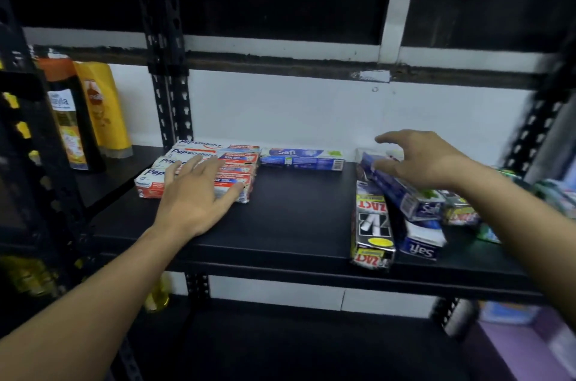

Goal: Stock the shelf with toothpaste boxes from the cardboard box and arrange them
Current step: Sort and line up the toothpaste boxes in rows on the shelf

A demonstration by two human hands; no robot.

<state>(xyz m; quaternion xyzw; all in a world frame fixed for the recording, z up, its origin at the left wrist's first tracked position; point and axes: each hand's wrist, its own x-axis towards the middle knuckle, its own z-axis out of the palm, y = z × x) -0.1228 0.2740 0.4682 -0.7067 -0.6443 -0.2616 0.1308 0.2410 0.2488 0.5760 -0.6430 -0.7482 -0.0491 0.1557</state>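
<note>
Nearest to us, 2 bare forearms reach in over the front edge of the black shelf. At that edge on the right lies a loose pile of toothpaste boxes. A black and silver Zact box points its end at us and slightly overhangs the lip. Just beside it a white and blue Safi box lies end-on. A blue Safi box lies slanted across both, and blurred green boxes sit to the right of them.

Further in, our left hand rests flat, fingers straight and slightly spread, on top of the Pepsodent boxes. Those red and white boxes lie side by side in 4 rows at the left end of this bay, the nearest one under our palm.

Our right hand is spread wide above the far end of the slanted Safi box, fingers arched and holding nothing. We cannot tell whether the thumb touches the box.

At the back, against the white wall, 1 Safi carton lies lengthwise just to the right of the Pepsodent rows, well apart from the pile.

Beyond the perforated black upright, the neighbouring bay on the left holds a dark shampoo bottle and a yellow bottle, both standing.
</note>
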